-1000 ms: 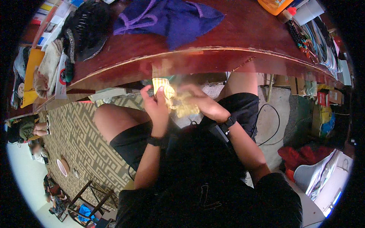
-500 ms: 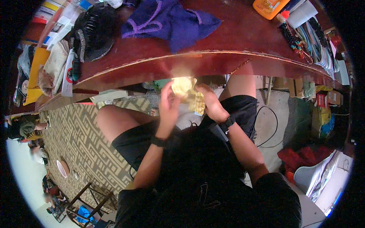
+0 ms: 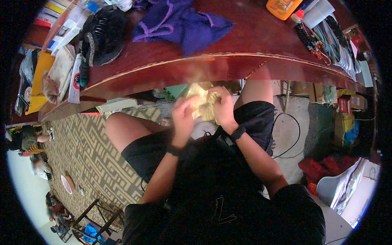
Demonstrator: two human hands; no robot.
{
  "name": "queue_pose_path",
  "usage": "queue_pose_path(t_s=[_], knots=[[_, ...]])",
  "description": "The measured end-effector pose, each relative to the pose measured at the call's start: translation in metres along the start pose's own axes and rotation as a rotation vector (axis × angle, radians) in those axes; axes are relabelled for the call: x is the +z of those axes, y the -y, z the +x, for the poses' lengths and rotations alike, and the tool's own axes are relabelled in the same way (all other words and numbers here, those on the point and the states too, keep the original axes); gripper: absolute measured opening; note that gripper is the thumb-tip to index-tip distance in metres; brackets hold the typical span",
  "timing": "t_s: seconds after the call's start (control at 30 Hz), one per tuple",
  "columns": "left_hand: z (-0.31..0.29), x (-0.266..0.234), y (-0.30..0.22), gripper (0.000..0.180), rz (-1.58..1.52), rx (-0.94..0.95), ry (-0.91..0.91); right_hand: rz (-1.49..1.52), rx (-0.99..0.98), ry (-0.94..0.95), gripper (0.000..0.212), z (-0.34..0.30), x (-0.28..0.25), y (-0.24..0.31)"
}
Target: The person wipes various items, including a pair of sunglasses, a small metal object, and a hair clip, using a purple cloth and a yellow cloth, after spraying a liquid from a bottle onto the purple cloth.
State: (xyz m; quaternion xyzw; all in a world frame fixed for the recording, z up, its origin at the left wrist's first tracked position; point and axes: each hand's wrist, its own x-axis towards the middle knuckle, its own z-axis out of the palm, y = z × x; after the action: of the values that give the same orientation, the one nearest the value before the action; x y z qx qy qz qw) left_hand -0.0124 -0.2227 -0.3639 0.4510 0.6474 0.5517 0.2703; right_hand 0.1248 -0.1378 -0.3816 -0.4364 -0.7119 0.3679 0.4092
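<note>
Between my two hands is a crumpled, pale yellow, sheet-like piece (image 3: 202, 104), thin and shiny-looking; I cannot tell whether it is cloth, paper or foil. My left hand (image 3: 183, 116) pinches its left side with curled fingers. Bent over its right side, my right hand (image 3: 223, 107) grips it too. Both hands are over my lap, just in front of the table edge. A black band circles each wrist.
The red-brown wooden table (image 3: 249, 41) holds a purple cloth (image 3: 183, 26), a black sequined cap (image 3: 102, 36), an orange bottle (image 3: 283, 7) and a beaded string (image 3: 309, 41). A black cable (image 3: 299, 130) loops across the floor at right. A wooden chair (image 3: 96, 222) stands lower left.
The yellow piece is spread wider between my hands and sits slightly lower. My right hand has turned and moved inward, and my left hand's fingers have curled onto the piece.
</note>
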Motion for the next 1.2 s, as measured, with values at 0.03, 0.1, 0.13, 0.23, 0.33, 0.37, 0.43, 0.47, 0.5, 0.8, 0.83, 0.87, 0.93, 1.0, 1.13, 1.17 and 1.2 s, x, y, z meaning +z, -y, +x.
queue_pose_path(t_s=[0.03,0.1,0.13,0.23,0.33,0.37,0.43,0.47,0.5,0.8,0.83,0.87,0.93,1.0,1.13,1.17,1.2], knots=[[-0.001,0.002,0.000,0.027,0.009,0.027,0.009,-0.024,-0.019,-0.033,0.039,0.000,0.000,0.000],[-0.001,0.004,-0.004,0.028,-0.056,0.019,0.032,-0.014,-0.002,-0.069,0.036,-0.001,0.001,0.000],[0.000,0.005,-0.008,0.027,-0.130,-0.015,0.046,-0.009,0.006,-0.088,0.034,-0.001,0.001,0.000],[0.003,0.006,-0.015,0.030,-0.230,-0.061,0.102,0.130,0.111,-0.056,0.032,0.001,-0.001,0.005],[0.006,0.009,-0.021,0.040,-0.191,0.037,0.130,0.127,0.063,-0.074,0.035,0.000,0.005,0.005],[0.008,0.011,-0.022,0.045,-0.166,0.089,0.132,0.085,0.065,-0.034,0.037,-0.001,0.004,0.006],[0.009,0.010,-0.012,0.050,0.050,0.181,0.126,0.000,0.074,0.055,0.041,-0.005,-0.001,0.014],[0.009,0.009,-0.007,0.052,0.158,0.226,0.124,-0.068,0.042,0.045,0.043,-0.005,0.000,0.014],[0.008,0.010,-0.009,0.053,0.154,0.194,0.125,-0.142,0.009,0.032,0.044,-0.003,0.001,0.013],[0.006,0.026,0.004,0.052,-0.498,-0.151,-0.017,-0.091,-0.025,-0.098,0.051,0.000,0.009,0.013],[0.007,0.029,0.002,0.051,-0.726,-0.281,-0.030,-0.069,-0.003,-0.087,0.051,0.001,0.010,0.013],[0.007,0.031,0.005,0.046,-0.646,-0.293,-0.103,-0.044,0.025,-0.083,0.053,-0.001,0.009,0.014],[0.008,0.026,0.017,0.044,-0.375,-0.179,-0.112,-0.078,-0.047,-0.124,0.053,0.001,0.007,0.014],[0.010,0.023,0.020,0.041,-0.143,-0.054,-0.131,-0.063,-0.027,-0.136,0.051,0.003,0.006,0.012],[0.015,0.013,0.021,0.046,-0.325,-0.131,0.010,0.038,0.094,-0.146,0.048,0.008,0.004,0.006],[0.015,0.013,0.021,0.047,-0.470,-0.216,-0.024,0.058,0.099,-0.158,0.047,0.010,0.003,0.004],[0.016,0.014,0.014,0.048,-0.617,-0.303,-0.055,0.062,0.047,-0.157,0.043,0.010,0.002,-0.002]])
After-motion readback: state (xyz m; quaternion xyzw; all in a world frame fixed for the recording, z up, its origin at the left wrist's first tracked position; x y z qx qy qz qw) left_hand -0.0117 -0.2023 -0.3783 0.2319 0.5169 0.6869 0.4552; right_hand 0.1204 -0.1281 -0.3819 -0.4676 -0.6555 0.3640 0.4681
